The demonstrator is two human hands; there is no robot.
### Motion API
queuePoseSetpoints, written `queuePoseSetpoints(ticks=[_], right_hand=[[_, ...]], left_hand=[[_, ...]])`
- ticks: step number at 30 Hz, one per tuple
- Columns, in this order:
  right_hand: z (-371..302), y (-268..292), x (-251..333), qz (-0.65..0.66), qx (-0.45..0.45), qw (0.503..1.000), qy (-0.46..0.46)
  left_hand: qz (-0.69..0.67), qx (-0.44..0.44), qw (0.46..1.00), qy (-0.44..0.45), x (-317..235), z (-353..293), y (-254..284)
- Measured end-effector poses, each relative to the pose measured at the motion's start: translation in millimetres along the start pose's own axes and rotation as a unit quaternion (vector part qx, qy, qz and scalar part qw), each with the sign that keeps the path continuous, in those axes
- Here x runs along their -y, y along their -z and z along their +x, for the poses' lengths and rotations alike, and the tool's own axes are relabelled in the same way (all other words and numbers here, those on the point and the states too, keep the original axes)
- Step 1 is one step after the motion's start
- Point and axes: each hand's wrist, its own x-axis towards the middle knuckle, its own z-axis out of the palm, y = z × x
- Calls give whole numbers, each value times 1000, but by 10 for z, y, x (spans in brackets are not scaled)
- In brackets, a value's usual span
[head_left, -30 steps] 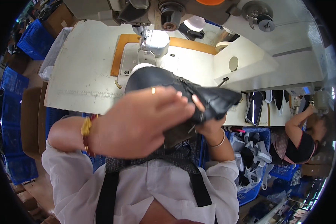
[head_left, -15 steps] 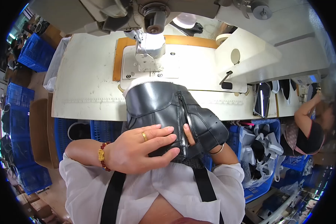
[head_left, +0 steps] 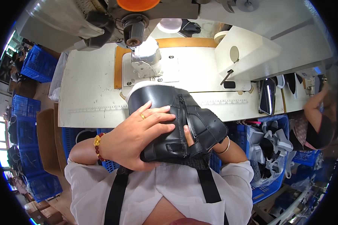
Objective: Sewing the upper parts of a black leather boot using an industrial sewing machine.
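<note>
A black leather boot upper (head_left: 159, 98) with a pale lining edge and an unzipped zipper (head_left: 184, 112) lies in front of me, over the table's near edge. Across its left part rests my left hand (head_left: 136, 131), fingers spread out on the leather and thumb by the lower edge. My right hand (head_left: 189, 136) is mostly hidden under the upper's right flap; one finger shows at the zipper opening, and the hand holds the upper from there. Beyond the upper stands the post (head_left: 147, 62) of a sewing machine, apart from both hands.
The white sewing table (head_left: 90, 86) has a ruler strip (head_left: 101, 107) along its front. A blue crate (head_left: 268, 187) with bagged pieces stands to the right, near another person's arm (head_left: 314, 112). More blue crates (head_left: 32, 135) and a cardboard box (head_left: 49, 138) are on the left.
My left hand has shifted up and left on the boot upper, fingers spread wider, uncovering a small dark patch near its lower edge. The view has shifted slightly.
</note>
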Motion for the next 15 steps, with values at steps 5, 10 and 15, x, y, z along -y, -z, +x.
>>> queuePoseSetpoints(ticks=[5, 10, 15], right_hand=[[-35, 115, 17, -256, -31, 958, 127], [0, 136, 42, -92, -112, 989, -15], [414, 387, 14, -100, -150, 980, -85]], left_hand=[[29, 40, 998, -32, 59, 119, 52], [-18, 22, 999, -44, 232, 261, 80], [-207, -11, 973, 97, 250, 411, 368]])
